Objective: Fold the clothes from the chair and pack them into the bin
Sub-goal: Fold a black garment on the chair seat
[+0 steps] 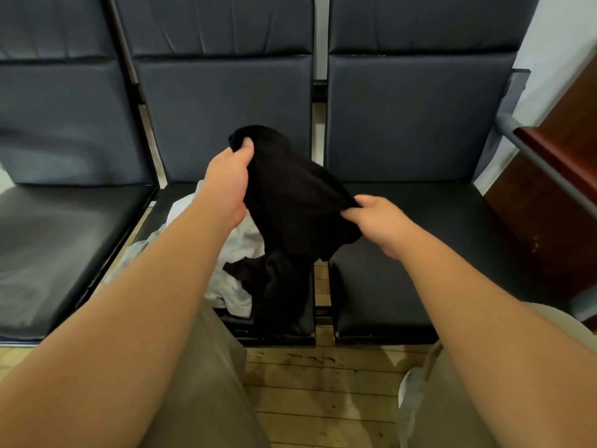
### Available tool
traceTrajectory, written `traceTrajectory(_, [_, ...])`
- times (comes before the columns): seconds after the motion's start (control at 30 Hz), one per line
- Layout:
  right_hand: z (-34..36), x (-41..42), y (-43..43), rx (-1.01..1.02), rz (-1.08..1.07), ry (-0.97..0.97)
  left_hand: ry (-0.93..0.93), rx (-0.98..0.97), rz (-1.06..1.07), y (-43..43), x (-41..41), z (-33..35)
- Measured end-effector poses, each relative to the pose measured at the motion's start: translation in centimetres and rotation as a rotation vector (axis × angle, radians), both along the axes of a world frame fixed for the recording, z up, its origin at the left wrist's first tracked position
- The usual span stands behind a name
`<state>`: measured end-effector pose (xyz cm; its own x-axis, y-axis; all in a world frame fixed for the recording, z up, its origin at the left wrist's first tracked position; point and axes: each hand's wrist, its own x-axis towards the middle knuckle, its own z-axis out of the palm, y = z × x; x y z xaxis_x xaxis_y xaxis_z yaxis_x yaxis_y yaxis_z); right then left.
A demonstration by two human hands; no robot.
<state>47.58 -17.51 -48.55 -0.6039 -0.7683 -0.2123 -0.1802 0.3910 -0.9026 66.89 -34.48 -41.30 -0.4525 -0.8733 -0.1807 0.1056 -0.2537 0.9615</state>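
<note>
Both hands' fingers [352,216] pinch the limp black cloth garment [290,195] stretched between them, its long axis slanting from the higher, farther left hand [227,184] down to the nearer right hand [379,221], tail trailing below onto the black padded chair seat [176,197].

- Three dark padded chairs stood in a row: the middle chair [226,108], a left chair [64,237] and a right chair [420,253] on either side of it.
- Two hands, the left hand [227,185] and the right hand [381,221], were above the middle chair.
- One black garment [297,202] hung above the middle chair.
- One white garment [239,244] lay on the middle chair.
- One wooden cabinet [549,205] stood well to the right of the middle chair.
</note>
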Motion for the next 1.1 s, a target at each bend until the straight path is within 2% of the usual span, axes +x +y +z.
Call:
traceTrajectory(0.07, [0.7, -0.8, 0.8, -0.063, -0.173, 0.046, -0.462, -0.275, -0.061, -0.9, 0.0, -1.6])
traceTrajectory(0.13, [2.1, -1.0, 2.2, -0.107, -0.313, 0.148, -0.914, -0.440, -0.357, 0.0, -0.2, -2.9])
traceTrajectory(0.2, [2.8, -1.4, 3.3, -0.130, -0.364, 0.209, -1.070, -0.423, -0.693, 1.9, -0.8, -3.7])
traceTrajectory(0.33, [3.5, -1.9, 4.9, 0.151, -0.224, 0.438, -1.077, -0.177, -1.010, 5.3, -2.2, -3.9])
traceTrajectory(0.57, [2.7, -4.0, 9.0, 0.869, 0.290, 0.426, -1.168, 0.091, -1.394, 10.2, -3.7, -5.6])
traceTrajectory(0.67, [2.1, -4.8, 10.7, 1.058, 0.362, 0.407, -1.150, 0.025, -1.497, 14.3, -5.0, -6.6])
traceTrajectory(0.77, [1.9, -5.7, 12.0, 1.064, 0.314, 0.362, -1.107, -0.236, -1.491, 16.5, -6.4, -7.8])
traceTrajectory(0.87, [1.9, -6.8, 12.9, 0.943, 0.179, 0.437, -1.057, -0.527, -1.261, 16.0, -8.2, -8.8])
traceTrajectory(0.93, [1.8, -7.6, 13.4, 0.837, 0.082, 0.446, -1.074, -0.595, -1.068, 14.9, -9.2, -9.0])
traceTrajectory(1.0, [1.5, -8.3, 13.8, 0.767, 0.039, 0.440, -1.010, -0.604, -0.977, 13.7, -9.7, -9.6])
traceTrajectory(1.1, [0.9, -8.8, 14.4, 0.674, 0.059, 0.385, -0.966, -0.572, -1.069, 12.4, -9.8, -10.5])
